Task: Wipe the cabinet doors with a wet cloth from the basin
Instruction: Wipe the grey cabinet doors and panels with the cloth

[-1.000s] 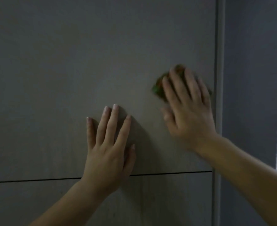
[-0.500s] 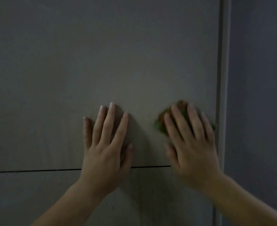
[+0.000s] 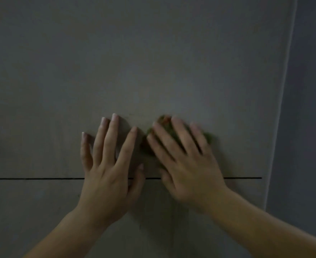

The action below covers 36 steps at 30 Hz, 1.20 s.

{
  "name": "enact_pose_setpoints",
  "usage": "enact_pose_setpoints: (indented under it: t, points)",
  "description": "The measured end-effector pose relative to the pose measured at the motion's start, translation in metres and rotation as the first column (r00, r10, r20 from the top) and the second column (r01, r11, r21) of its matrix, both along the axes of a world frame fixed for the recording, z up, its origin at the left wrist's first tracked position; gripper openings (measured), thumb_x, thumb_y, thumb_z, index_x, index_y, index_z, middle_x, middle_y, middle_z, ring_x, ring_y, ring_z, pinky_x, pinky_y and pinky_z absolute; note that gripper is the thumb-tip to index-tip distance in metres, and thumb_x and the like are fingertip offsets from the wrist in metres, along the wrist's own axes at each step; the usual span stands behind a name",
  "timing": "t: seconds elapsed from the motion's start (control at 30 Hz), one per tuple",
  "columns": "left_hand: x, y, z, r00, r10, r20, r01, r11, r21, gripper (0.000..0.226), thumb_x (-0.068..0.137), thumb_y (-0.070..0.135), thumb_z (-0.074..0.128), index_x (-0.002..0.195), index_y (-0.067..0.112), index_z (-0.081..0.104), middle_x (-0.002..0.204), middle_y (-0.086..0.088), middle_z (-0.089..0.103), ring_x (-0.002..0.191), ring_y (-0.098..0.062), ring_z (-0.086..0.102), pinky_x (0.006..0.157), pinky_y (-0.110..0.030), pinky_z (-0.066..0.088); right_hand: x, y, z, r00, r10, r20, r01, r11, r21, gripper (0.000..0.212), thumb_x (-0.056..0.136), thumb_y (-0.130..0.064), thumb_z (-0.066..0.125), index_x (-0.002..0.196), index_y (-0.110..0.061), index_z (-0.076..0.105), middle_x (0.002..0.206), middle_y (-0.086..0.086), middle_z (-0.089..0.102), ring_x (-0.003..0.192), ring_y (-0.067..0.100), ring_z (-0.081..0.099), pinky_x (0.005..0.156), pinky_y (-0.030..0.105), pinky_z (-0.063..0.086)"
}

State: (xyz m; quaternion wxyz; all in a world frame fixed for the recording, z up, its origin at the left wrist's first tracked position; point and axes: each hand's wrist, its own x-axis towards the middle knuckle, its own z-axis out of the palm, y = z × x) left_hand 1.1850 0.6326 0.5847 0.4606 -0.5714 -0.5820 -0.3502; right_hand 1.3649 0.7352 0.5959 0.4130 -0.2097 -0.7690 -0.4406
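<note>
Right grip (image 3: 187,165) and cloth (image 3: 167,127) further left.

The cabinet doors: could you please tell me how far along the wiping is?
Done: the cloth is fetched and on the upper door. In hand: the right hand presses it flat just above the seam, the left hand flat beside it. Left: the lower door, probably; the dim light shows no wet streaks, so coverage cannot be judged.

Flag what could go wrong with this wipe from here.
1. The right hand only presses the cloth with flat fingers; it could slip out and drop.
2. The left hand rests flat right beside it, so a stroke may bump it and skip the door under that palm.
3. The seam runs under both hands; water might get pushed in.
</note>
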Motion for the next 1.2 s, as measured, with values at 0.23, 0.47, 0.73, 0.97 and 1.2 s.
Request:
enact_pose_setpoints:
  t: [0.23, 0.47, 0.73, 0.97, 1.2]
  points:
    - [-0.018, -0.004, -0.01, 0.995, -0.096, -0.04, 0.095, 0.995, -0.022, 0.064, 0.096, 0.037, 0.049, 0.153, 0.011, 0.043, 0.166, -0.022, 0.021, 0.156, -0.04, 0.015, 0.118, -0.072, 0.014, -0.002, 0.001, 0.018, 0.982, -0.03, -0.184, 0.028, 1.0, -0.013, 0.061, 0.105, -0.042, 0.038, 0.16, -0.019, 0.028, 0.168, 0.006, 0.024, 0.155, 0.034, 0.021, 0.126, 0.052, 0.015]
    - [-0.03, -0.009, -0.012, 0.973, -0.231, -0.004, 0.231, 0.973, -0.024, 0.065, 0.095, 0.032, 0.049, 0.151, 0.0, 0.041, 0.166, -0.021, 0.022, 0.156, -0.037, 0.016, 0.122, -0.066, 0.015, -0.032, -0.012, 0.0, 0.998, -0.059, -0.036, 0.058, 0.998, -0.024, 0.068, 0.102, -0.044, 0.038, 0.162, -0.017, 0.022, 0.169, 0.008, 0.017, 0.156, 0.038, 0.012, 0.125, 0.057, 0.01]
    - [-0.055, -0.026, -0.013, 0.961, -0.274, 0.033, 0.275, 0.961, -0.041, 0.066, 0.093, 0.032, 0.048, 0.151, 0.002, 0.037, 0.166, -0.021, 0.023, 0.156, -0.036, 0.017, 0.125, -0.056, 0.015, -0.062, -0.025, 0.052, 0.982, -0.015, -0.19, 0.009, 0.999, -0.033, 0.061, 0.103, -0.04, 0.042, 0.159, -0.018, 0.032, 0.166, 0.007, 0.026, 0.154, 0.036, 0.02, 0.124, 0.057, 0.017]
    - [-0.045, -0.029, -0.037, 0.972, -0.202, 0.119, 0.21, 0.976, -0.061, 0.074, 0.087, 0.027, 0.048, 0.154, -0.001, 0.032, 0.167, -0.02, 0.019, 0.157, -0.036, 0.012, 0.124, -0.061, 0.012, -0.059, -0.026, -0.029, 0.993, -0.02, 0.113, 0.016, 0.999, 0.03, 0.07, 0.098, -0.042, 0.049, 0.161, -0.021, 0.028, 0.17, 0.002, 0.018, 0.157, 0.032, 0.014, 0.127, 0.052, 0.01]
    - [0.008, -0.015, -0.057, 0.995, -0.061, 0.079, 0.074, 0.983, -0.167, 0.069, 0.091, 0.038, 0.048, 0.156, 0.015, 0.04, 0.168, -0.021, 0.011, 0.157, -0.039, 0.005, 0.119, -0.073, 0.01, 0.026, 0.018, -0.001, 0.963, -0.051, -0.264, 0.045, 0.999, -0.027, 0.061, 0.104, -0.041, 0.038, 0.161, -0.02, 0.026, 0.167, 0.007, 0.023, 0.154, 0.037, 0.021, 0.125, 0.053, 0.014]
